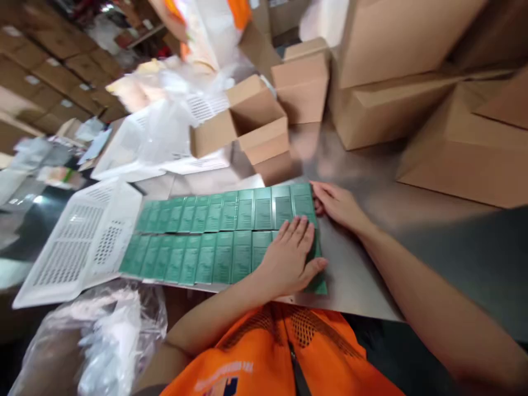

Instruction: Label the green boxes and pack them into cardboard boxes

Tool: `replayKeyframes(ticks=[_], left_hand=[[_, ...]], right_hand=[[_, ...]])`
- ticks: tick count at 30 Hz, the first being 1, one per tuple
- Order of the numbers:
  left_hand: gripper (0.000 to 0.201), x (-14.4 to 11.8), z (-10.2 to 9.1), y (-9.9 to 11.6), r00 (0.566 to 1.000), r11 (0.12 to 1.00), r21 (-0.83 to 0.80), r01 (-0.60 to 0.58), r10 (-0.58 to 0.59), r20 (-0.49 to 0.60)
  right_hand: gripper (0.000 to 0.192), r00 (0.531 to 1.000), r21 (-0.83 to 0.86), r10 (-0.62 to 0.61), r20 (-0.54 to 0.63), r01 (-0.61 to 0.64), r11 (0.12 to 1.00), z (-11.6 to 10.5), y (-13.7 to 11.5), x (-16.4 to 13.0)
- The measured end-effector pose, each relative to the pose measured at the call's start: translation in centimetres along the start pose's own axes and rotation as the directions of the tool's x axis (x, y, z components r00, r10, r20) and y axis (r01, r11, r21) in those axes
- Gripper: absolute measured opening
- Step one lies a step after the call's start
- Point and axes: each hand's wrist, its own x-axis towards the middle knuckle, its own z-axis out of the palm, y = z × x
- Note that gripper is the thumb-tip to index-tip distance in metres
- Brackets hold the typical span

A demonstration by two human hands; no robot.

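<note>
Two long rows of flat green boxes (pixel 223 256) lie edge to edge on the metal table, sealed in shiny film. My left hand (pixel 289 256) rests palm down and open on the near row's right end, fingers spread over several boxes and partly covering them. At the far right corner, my right hand (pixel 336 203) has its fingers curled in, with the fingertips against the side of the last green box (pixel 302 199) in the far row. No object shows in the right hand; its inner fingers are partly hidden.
White perforated baskets (pixel 88 234) stand left of the rows. An open small carton (pixel 264 124) sits behind them, and larger cartons (pixel 470 159) line the back right. Plastic bags (pixel 119 341) hang below the table edge at left. Another person in orange stands across the metal table (pixel 350 280).
</note>
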Motion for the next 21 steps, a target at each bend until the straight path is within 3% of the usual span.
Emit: replayKeyframes(ticks=[3,5,6,7,9,10,12,15,21], left_hand=[[0.071,-2.5,-1.8,-3.6,0.983,0.988,-0.079,0.131,-0.139,-0.118],[0.066,-5.5,-3.3,-8.0,0.916,0.949,-0.100,0.299,-0.315,-0.248],[0.065,-7.4,-4.0,-10.7,0.851,0.909,-0.115,0.402,-0.417,-0.320],[0.062,-9.4,-4.8,-13.6,0.760,0.847,-0.137,0.513,-0.522,-0.388],[0.054,-13.8,-6.3,-19.6,0.528,0.671,-0.208,0.712,-0.706,-0.471],[0.053,-15.9,-6.9,-22.4,0.444,0.603,-0.243,0.760,-0.754,-0.483],[0.050,-19.8,-7.6,-27.1,0.346,0.516,-0.296,0.804,-0.811,-0.472],[0.047,-23.8,-7.6,-31.6,0.295,0.443,-0.346,0.827,-0.866,-0.404],[0.060,-27.0,-6.3,-35.6,0.329,0.465,-0.397,0.791,-0.871,-0.365]], right_hand=[[0.056,0.999,-0.193,-0.051,-0.002,0.049,0.980,-0.1,0.4,0.2],[0.062,0.992,-0.366,-0.125,-0.028,0.106,0.924,0.0,0.7,0.1],[0.064,0.984,-0.443,-0.175,-0.028,0.145,0.885,0.2,0.8,0.0],[0.066,0.977,-0.492,-0.212,-0.036,0.167,0.854,0.4,0.9,-0.2],[0.074,0.969,-0.554,-0.244,-0.032,0.186,0.812,1.1,1.1,-0.6],[0.078,0.969,-0.572,-0.244,-0.029,0.184,0.800,1.5,1.2,-0.8],[0.084,0.970,-0.609,-0.241,-0.015,0.183,0.772,2.1,1.4,-0.9],[0.085,0.968,-0.641,-0.251,-0.023,0.179,0.747,2.8,1.5,-1.1],[0.082,0.971,-0.589,-0.194,-0.141,0.075,0.805,3.7,1.4,-4.7]])
